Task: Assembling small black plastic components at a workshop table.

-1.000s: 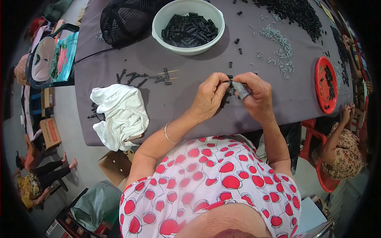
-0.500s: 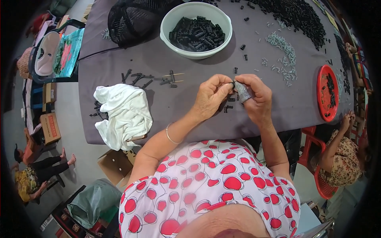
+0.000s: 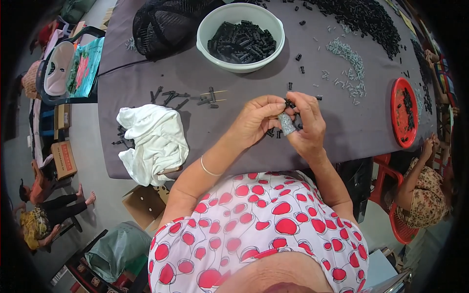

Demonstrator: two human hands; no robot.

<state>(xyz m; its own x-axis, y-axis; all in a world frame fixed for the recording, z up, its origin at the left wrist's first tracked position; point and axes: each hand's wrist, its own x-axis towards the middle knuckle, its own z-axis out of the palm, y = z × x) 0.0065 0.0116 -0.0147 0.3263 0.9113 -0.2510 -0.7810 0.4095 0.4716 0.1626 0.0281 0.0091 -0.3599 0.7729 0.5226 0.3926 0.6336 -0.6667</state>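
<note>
At the table's front, my two hands meet with fingertips pinched together. A small black plastic part (image 3: 289,103) shows between them; fingers cover most of it. My left hand (image 3: 255,118) grips from the left, thumb and forefinger closed. From the other side my right hand (image 3: 309,123) closes its fingers on the part. A speckled grey finger wrap (image 3: 286,123) covers one of the right hand's digits. Several loose black parts (image 3: 279,134) lie on the cloth just under my hands. Another short black piece (image 3: 290,86) stands a little beyond them.
A pale bowl (image 3: 201,43) of black parts stands far centre. Small grey pieces (image 3: 352,63) and a black heap (image 3: 366,22) spread far right. A red tray (image 3: 394,115) sits right; a white cloth (image 3: 154,141) and black parts (image 3: 171,96) lie left. A seated person (image 3: 420,195) is at right.
My right hand has turned and shifted slightly left, its wrapped digit swinging lower and toward the left hand. My hands are closer together, and a black part now shows between the fingertips.
</note>
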